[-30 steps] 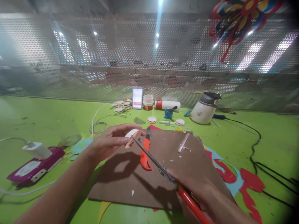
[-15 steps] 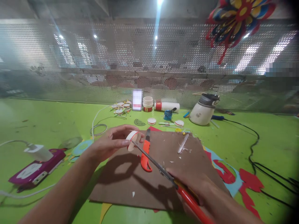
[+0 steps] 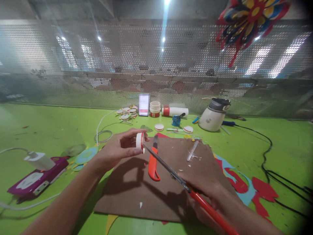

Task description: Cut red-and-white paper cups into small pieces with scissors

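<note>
Between the thumb and fingers of my left hand (image 3: 116,147) is a small round paper cup base (image 3: 139,141), white with a red edge, held on its side. My right hand (image 3: 207,192) is closed around the red handles of a pair of scissors (image 3: 168,169). The scissor tips touch or nearly touch the red edge of the cup base. Under both hands lies a brown board (image 3: 127,195). An orange-handled utility knife (image 3: 153,163) rests on it, along with white paper scraps (image 3: 141,205) and a clear strip (image 3: 192,150).
A purple power strip (image 3: 36,176) with a white plug is at left. Toward the back stand a phone (image 3: 143,105), stacked paper cups (image 3: 155,109), a blue jar (image 3: 176,120) and a white pot (image 3: 212,116). Red and blue cutouts (image 3: 264,189) and a black cable (image 3: 266,147) lie right.
The cup base has turned in my left hand, so its white outer side now faces me more. The scissors have shifted slightly right and down with my right hand.
</note>
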`<state>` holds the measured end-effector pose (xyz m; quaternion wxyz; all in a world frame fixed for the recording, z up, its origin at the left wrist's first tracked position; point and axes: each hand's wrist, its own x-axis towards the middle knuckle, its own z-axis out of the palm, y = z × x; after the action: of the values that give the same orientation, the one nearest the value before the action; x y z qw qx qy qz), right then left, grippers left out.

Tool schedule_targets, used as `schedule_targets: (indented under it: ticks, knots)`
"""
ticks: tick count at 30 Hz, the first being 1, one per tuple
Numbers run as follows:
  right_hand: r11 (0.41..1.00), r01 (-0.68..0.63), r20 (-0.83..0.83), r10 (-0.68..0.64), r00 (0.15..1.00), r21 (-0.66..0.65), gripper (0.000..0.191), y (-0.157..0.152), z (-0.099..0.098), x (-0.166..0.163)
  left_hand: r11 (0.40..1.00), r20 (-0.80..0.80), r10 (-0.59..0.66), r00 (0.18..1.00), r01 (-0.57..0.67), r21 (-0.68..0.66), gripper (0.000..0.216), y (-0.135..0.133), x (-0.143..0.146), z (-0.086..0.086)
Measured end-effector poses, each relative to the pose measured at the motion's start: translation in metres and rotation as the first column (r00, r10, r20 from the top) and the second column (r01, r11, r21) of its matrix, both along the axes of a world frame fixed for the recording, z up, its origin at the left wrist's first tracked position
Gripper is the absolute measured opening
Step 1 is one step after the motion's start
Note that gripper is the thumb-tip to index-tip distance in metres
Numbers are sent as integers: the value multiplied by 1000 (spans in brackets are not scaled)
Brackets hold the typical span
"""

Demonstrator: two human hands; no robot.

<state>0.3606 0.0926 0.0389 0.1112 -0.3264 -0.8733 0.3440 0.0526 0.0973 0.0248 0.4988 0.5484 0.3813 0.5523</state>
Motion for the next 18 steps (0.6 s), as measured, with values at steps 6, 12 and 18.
schedule_targets:
  ticks: [6, 12, 18]
  knots:
    - [985, 39, 20, -43, 999, 168, 41, 1, -4, -1, 999, 56, 49, 997, -50, 20, 43, -2, 7, 0]
    - [929, 69, -38, -60, 997, 363, 51, 6, -22, 7, 990, 61, 49, 997, -56, 128, 44, -1, 10, -4]
    - [874, 74, 14, -92, 996, 481, 52, 9, -33, 13, 983, 56, 66, 996, -75, 170, 47, -3, 15, -5]
